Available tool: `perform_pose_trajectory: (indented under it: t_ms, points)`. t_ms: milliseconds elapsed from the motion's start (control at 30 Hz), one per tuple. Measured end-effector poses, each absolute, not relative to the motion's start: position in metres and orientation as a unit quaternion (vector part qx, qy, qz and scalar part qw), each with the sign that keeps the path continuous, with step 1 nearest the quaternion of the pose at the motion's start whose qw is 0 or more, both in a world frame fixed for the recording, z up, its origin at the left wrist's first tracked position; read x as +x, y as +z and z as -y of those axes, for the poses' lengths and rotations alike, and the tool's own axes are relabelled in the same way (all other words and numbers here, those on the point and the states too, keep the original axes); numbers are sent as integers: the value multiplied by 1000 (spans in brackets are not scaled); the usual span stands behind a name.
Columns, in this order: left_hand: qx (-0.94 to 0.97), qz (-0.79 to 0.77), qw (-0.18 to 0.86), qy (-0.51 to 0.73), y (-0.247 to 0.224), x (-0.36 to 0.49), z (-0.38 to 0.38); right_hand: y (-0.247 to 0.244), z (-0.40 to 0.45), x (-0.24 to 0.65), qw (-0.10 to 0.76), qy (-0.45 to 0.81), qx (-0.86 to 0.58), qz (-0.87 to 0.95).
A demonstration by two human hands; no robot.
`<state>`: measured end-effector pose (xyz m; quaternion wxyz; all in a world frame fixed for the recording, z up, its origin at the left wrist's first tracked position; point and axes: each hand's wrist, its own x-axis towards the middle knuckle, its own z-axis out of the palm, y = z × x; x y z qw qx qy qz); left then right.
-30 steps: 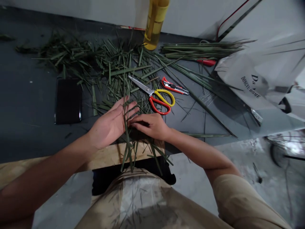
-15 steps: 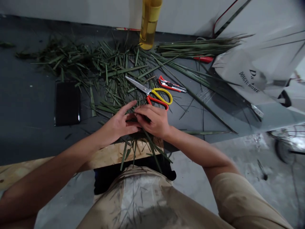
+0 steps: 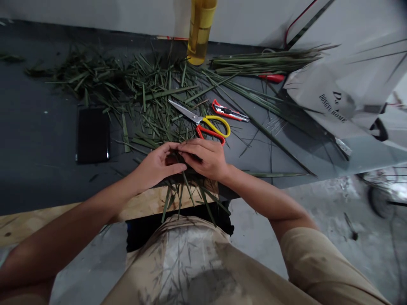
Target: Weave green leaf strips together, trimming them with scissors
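Observation:
Close to the table's front edge my left hand [image 3: 159,164] curls its fingers inward, the fingertips meeting those of my right hand [image 3: 205,157]. My right hand is closed in a pinch, its thumb tucked under the fingers. Narrow green leaf strips [image 3: 188,186] stick out below both hands, over the bare wood edge and toward my lap. The part between my fingers is mostly hidden. Just beyond my right hand lie scissors [image 3: 199,120] with one yellow and one red handle. A red utility knife [image 3: 229,112] rests behind them.
A heap of cut leaf pieces [image 3: 104,80] spreads across the back left. Left of my hands lies a black phone [image 3: 93,135]. A yellow bottle [image 3: 201,34] stands at the back, beside a bundle of long leaves [image 3: 263,62]. A white printed bag [image 3: 330,99] is at the right.
My left index finger, stretched out before, has bent in to meet my right fingertips. A leaf strip below the hands has shifted. The view has moved slightly.

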<state>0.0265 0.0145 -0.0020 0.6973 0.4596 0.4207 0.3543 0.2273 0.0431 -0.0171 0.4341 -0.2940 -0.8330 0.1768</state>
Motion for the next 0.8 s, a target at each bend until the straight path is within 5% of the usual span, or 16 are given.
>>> perform_pose_trajectory:
  t_ms: [800]
  points:
    - [470,-346,747,318,1,16,-14,-9,-55,236,484,119,-242,832]
